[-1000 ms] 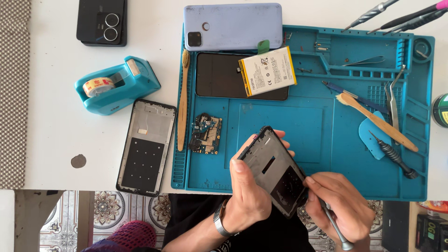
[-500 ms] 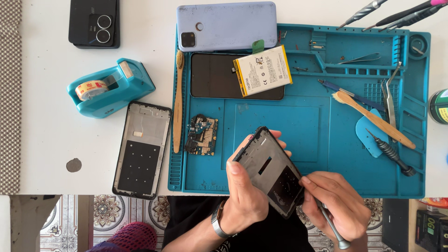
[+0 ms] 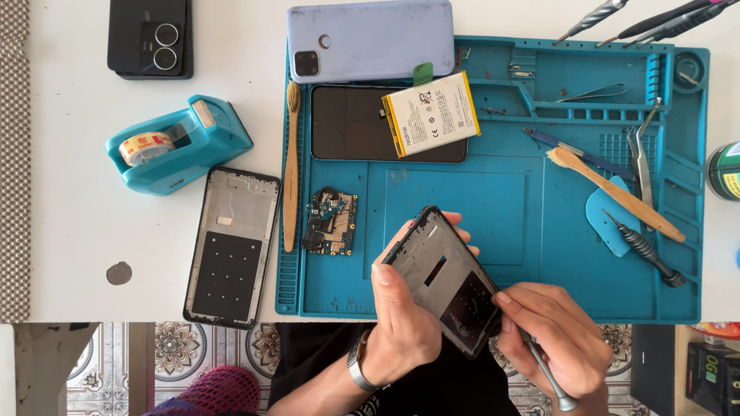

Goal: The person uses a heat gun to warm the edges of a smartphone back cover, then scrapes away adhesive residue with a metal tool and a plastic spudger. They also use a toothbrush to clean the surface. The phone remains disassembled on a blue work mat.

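On the white table [image 3: 69, 254], going left to right, a black phone [image 3: 150, 38] lies at the far left, a teal tape dispenser [image 3: 177, 142] sits nearer, and a bare black phone frame [image 3: 231, 246] lies just beside the left edge of the blue repair mat [image 3: 539, 293]. Along the mat's left margin lies a wooden brush [image 3: 291, 166], then a small circuit board [image 3: 331, 223], and farther off a dark screen panel [image 3: 354, 123] with a yellow-edged battery [image 3: 430, 114] resting on it; a lilac phone back [image 3: 370, 40] overlaps the mat's far edge. At the near edge of the mat the left hand [image 3: 401, 316] is clenched around the phone middle frame [image 3: 447, 281], thumb on its face and fingers curled behind its far edge, holding it lifted and tilted. The frame's long axis runs from far-left to near-right, so its lower end points at the right hand [image 3: 551, 339]. That hand, the nearer one to this lower end, grasps a thin metal tool [image 3: 549, 375] in a pen-like pinch; the tool's handle runs away to the near right, and its tip meets the frame's near-right corner, though the fingers hide the exact contact. The mat's far compartments hold small screws and bits, too small to tell apart, and one tray holds tweezers [image 3: 590, 92]. Farther right on the mat lie a second wooden brush [image 3: 617, 192], a blue pick [image 3: 609, 219], a dark screwdriver [image 3: 644, 248] and more tweezers [image 3: 640, 158]; a green-and-white can [image 3: 724, 171] stands at the right edge.
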